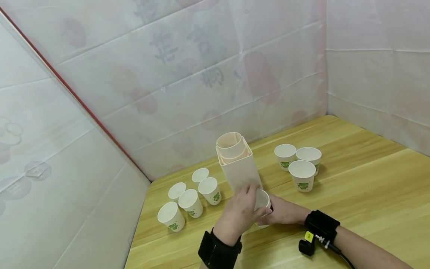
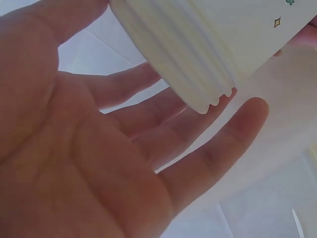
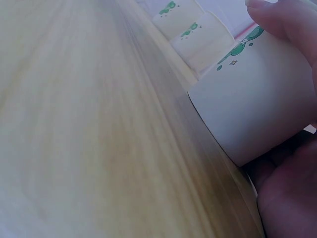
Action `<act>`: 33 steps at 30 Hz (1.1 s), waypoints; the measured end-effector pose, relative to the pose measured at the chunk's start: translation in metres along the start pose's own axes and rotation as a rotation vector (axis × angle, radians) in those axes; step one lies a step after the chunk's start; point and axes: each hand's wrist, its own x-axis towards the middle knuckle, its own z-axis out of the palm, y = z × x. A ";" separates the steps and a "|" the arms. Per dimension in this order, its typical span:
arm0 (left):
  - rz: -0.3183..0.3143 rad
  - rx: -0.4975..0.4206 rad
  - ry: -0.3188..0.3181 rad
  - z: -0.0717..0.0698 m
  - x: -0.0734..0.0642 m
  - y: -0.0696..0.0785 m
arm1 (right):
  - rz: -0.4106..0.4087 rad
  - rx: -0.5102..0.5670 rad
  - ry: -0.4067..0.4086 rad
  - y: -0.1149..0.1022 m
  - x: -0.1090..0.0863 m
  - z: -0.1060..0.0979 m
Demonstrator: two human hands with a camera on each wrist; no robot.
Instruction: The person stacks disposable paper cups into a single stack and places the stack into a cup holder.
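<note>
Just in front of a tall white box [image 1: 241, 173], both hands hold a stack of nested paper cups [image 1: 262, 200]. The left hand [image 1: 240, 213] grips the stack near its top, thumb and fingers around the rims. Several rims of the stack [image 2: 173, 49] lie between that thumb and fingers in the left wrist view. From the right side, the right hand [image 1: 285, 211] holds the stack lower down. In the right wrist view, the cup wall [image 3: 252, 99] carries a green print, with the right thumb [image 3: 285, 20] over it and the base close to the table.
Several upright paper cups [image 1: 190, 203] stand apart on the left of the wooden table [image 1: 362, 179]. Three more cups [image 1: 302, 175] cluster at the right. A round white tube [image 1: 230, 144] stands inside the box. A printed sheet wall [image 1: 201, 89] encloses the back.
</note>
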 end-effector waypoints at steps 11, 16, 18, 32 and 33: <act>-0.133 -0.110 -0.148 -0.014 -0.004 -0.007 | 0.010 0.027 -0.002 0.001 0.001 0.001; -0.196 -0.131 -0.121 -0.030 -0.008 -0.017 | 0.025 0.006 0.012 0.000 0.002 0.001; -0.235 -0.140 -0.121 -0.036 -0.010 -0.022 | 0.023 -0.002 0.016 0.000 0.001 0.001; -0.558 -0.163 0.063 -0.067 -0.043 -0.084 | 0.057 0.001 0.039 0.000 0.002 0.001; -0.577 -0.159 0.065 -0.067 -0.046 -0.088 | 0.056 0.001 0.040 0.000 0.002 0.001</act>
